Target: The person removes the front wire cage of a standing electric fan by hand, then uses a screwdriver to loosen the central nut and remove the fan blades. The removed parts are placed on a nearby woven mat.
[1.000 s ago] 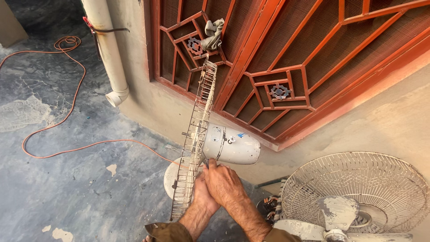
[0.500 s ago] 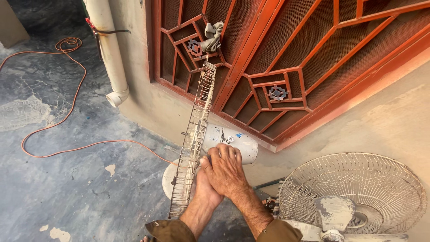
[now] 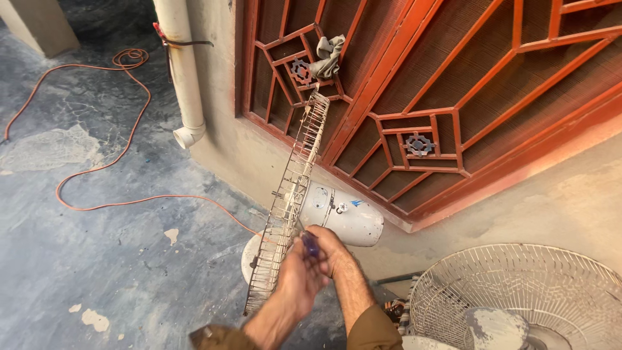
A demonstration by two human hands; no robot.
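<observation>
Gripping a blue-handled screwdriver (image 3: 310,245) between both hands, left hand (image 3: 299,277) and right hand (image 3: 332,253); they've dropped from the fan motor (image 3: 343,214) beside the rear guard (image 3: 288,207).

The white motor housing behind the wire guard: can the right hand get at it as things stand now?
Probably yes. The right hand is right beside the motor housing, on the same side of the wire guard as it, and nothing lies between them. It seems to hold a small dark-handled tool.

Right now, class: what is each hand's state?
Left hand: closed beside the wire fan guard; what it holds cannot be told.
Right hand: closed on a blue-handled tool.
</observation>
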